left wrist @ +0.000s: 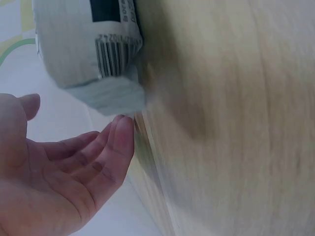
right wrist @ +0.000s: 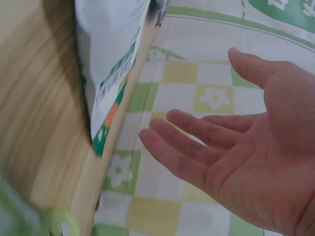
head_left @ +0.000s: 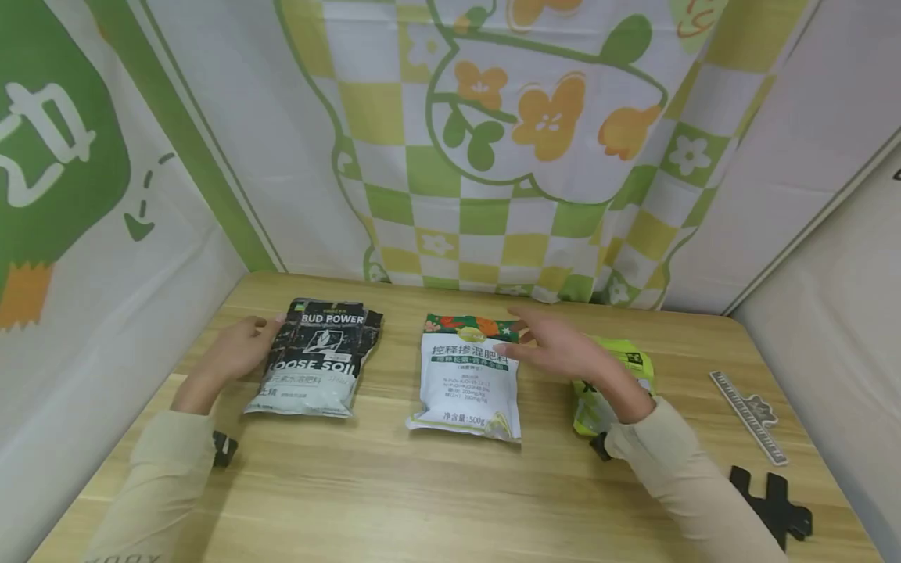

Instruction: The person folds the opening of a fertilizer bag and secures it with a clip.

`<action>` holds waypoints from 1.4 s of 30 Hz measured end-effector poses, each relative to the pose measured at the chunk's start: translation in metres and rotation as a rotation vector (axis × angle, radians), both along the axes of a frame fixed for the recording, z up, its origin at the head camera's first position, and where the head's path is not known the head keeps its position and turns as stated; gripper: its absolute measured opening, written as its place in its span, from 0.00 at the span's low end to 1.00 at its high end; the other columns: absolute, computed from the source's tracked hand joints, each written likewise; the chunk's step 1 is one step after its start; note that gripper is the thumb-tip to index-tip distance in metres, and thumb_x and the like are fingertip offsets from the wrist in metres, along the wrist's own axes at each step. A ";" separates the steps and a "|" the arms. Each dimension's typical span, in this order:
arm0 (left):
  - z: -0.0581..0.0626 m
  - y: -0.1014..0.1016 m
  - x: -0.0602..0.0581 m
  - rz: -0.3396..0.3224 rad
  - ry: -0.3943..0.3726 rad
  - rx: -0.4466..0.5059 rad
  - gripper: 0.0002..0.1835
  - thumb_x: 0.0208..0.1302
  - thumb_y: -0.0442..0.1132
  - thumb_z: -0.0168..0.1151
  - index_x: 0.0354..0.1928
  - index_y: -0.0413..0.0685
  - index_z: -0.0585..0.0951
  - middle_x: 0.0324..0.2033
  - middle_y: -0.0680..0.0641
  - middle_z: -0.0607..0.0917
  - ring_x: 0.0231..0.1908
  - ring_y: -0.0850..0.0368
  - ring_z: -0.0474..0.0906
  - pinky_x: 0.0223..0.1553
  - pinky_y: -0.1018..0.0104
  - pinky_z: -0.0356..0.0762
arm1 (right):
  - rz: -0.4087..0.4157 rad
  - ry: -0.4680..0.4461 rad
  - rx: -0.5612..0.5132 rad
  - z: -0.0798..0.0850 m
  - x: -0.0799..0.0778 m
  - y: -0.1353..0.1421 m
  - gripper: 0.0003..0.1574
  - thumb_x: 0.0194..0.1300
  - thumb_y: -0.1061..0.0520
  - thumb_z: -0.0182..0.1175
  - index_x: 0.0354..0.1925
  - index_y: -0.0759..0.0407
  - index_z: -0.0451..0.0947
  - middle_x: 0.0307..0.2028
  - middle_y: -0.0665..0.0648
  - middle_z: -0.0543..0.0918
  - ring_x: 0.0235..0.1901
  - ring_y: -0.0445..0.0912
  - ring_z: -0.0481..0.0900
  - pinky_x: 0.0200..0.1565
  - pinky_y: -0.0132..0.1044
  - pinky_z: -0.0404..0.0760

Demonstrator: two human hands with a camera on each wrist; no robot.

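We are seeing 3 bags lying in a row on the table (head_left: 366,500). The person's left hand (head_left: 238,348) is reaching to the left edge of the black-and-white bag (head_left: 320,344), its grip standing wide, with the thumb apart from gently bent fingers; we are not managing to tell whether the fingertips are touching it. The right hand (head_left: 563,348) is hovering by the upper right corner of the white bag (head_left: 464,403), which is lying in the middle; its grip is also standing wide, and in the right wrist view we are noticing a gap between fingers and bag. We are finding the lime-green bag (head_left: 594,410) to the right, the right wrist partly covering it. Farther right, a grey ruler-like piece (head_left: 748,418) is lying aslant, and a black notched piece (head_left: 777,500) is resting beside the right sleeve (head_left: 665,457). Behind the table, a checked, flowered cloth (head_left: 486,211) is hanging.
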State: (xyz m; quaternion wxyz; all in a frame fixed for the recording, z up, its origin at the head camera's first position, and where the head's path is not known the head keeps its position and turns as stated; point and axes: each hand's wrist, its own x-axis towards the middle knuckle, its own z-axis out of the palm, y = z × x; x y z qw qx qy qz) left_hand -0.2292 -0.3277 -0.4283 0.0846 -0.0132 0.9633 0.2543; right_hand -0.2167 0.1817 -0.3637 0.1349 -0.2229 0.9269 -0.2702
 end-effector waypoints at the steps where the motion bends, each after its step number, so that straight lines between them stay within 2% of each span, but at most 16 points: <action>1: 0.000 -0.001 0.000 0.004 -0.002 0.006 0.51 0.82 0.67 0.24 0.73 0.18 0.59 0.66 0.16 0.71 0.66 0.16 0.68 0.65 0.23 0.69 | 0.007 0.000 -0.012 -0.001 0.000 -0.004 0.54 0.76 0.35 0.59 0.82 0.63 0.53 0.71 0.69 0.76 0.67 0.63 0.79 0.67 0.59 0.80; 2: -0.001 -0.001 0.000 0.008 -0.004 0.011 0.50 0.82 0.67 0.25 0.73 0.19 0.60 0.66 0.16 0.70 0.66 0.16 0.68 0.65 0.23 0.69 | 0.013 -0.001 -0.025 -0.003 -0.001 -0.007 0.53 0.76 0.35 0.59 0.81 0.63 0.54 0.71 0.69 0.76 0.67 0.63 0.79 0.66 0.59 0.80; 4: -0.002 -0.002 -0.001 0.013 -0.005 0.024 0.49 0.83 0.66 0.27 0.73 0.19 0.61 0.65 0.16 0.72 0.60 0.19 0.75 0.63 0.25 0.73 | 0.018 -0.006 -0.051 -0.004 -0.001 -0.014 0.52 0.76 0.35 0.59 0.81 0.63 0.54 0.70 0.68 0.77 0.67 0.63 0.79 0.66 0.59 0.80; 8: -0.001 -0.002 0.000 0.018 -0.011 0.041 0.46 0.84 0.63 0.33 0.70 0.18 0.65 0.60 0.17 0.77 0.43 0.36 0.87 0.55 0.33 0.82 | 0.018 -0.047 -0.116 -0.008 -0.001 -0.028 0.49 0.77 0.38 0.60 0.81 0.60 0.56 0.70 0.65 0.78 0.67 0.60 0.80 0.66 0.58 0.81; 10: -0.001 -0.002 0.000 0.018 -0.011 0.035 0.44 0.84 0.61 0.36 0.68 0.17 0.66 0.56 0.18 0.80 0.37 0.44 0.87 0.51 0.38 0.84 | 0.019 -0.077 -0.150 -0.009 0.000 -0.036 0.47 0.77 0.39 0.60 0.81 0.60 0.57 0.70 0.64 0.78 0.67 0.59 0.80 0.66 0.56 0.81; 13: 0.001 0.000 0.000 0.023 -0.021 0.028 0.43 0.84 0.59 0.38 0.66 0.15 0.68 0.51 0.20 0.83 0.34 0.48 0.87 0.48 0.43 0.86 | 0.032 -0.153 -0.220 -0.014 -0.001 -0.050 0.45 0.78 0.41 0.59 0.81 0.58 0.58 0.71 0.64 0.77 0.64 0.58 0.82 0.62 0.53 0.85; 17: 0.001 0.002 0.000 0.032 -0.037 0.026 0.42 0.84 0.59 0.39 0.66 0.16 0.68 0.53 0.20 0.82 0.38 0.43 0.88 0.49 0.42 0.86 | 0.041 -0.266 -0.321 -0.025 -0.002 -0.067 0.43 0.79 0.44 0.60 0.80 0.59 0.58 0.68 0.64 0.79 0.58 0.58 0.86 0.54 0.47 0.90; 21: -0.001 0.003 -0.001 0.040 -0.039 0.015 0.42 0.84 0.59 0.38 0.68 0.18 0.68 0.59 0.18 0.78 0.51 0.30 0.83 0.59 0.32 0.79 | 0.048 -0.337 -0.395 -0.036 -0.003 -0.078 0.40 0.79 0.50 0.59 0.79 0.63 0.59 0.64 0.64 0.81 0.58 0.56 0.86 0.54 0.43 0.90; 25: -0.002 0.003 -0.001 0.054 -0.035 0.013 0.41 0.84 0.58 0.37 0.67 0.18 0.69 0.60 0.18 0.77 0.57 0.25 0.79 0.63 0.29 0.75 | 0.043 -0.408 -0.477 -0.043 -0.002 -0.089 0.38 0.78 0.55 0.57 0.77 0.68 0.60 0.62 0.67 0.81 0.56 0.55 0.87 0.55 0.42 0.90; 31: -0.001 0.005 -0.001 0.064 -0.037 0.012 0.41 0.84 0.57 0.37 0.66 0.18 0.70 0.62 0.16 0.74 0.63 0.18 0.72 0.65 0.27 0.72 | 0.007 -0.479 -0.548 -0.047 0.001 -0.107 0.38 0.78 0.52 0.60 0.77 0.65 0.63 0.61 0.70 0.80 0.55 0.57 0.88 0.55 0.42 0.90; 38: -0.001 0.003 -0.001 0.081 -0.081 0.019 0.41 0.84 0.58 0.36 0.66 0.17 0.69 0.63 0.16 0.73 0.63 0.18 0.71 0.64 0.28 0.73 | 0.021 -0.554 -0.595 -0.050 0.007 -0.133 0.39 0.78 0.52 0.60 0.77 0.66 0.62 0.64 0.73 0.78 0.58 0.64 0.86 0.59 0.48 0.88; 42: 0.000 0.002 -0.001 0.075 -0.106 0.059 0.42 0.83 0.57 0.38 0.66 0.15 0.67 0.58 0.16 0.76 0.53 0.27 0.82 0.55 0.39 0.84 | 0.013 -0.595 -0.625 -0.053 0.009 -0.147 0.39 0.78 0.51 0.60 0.77 0.67 0.62 0.63 0.73 0.80 0.58 0.64 0.86 0.61 0.51 0.87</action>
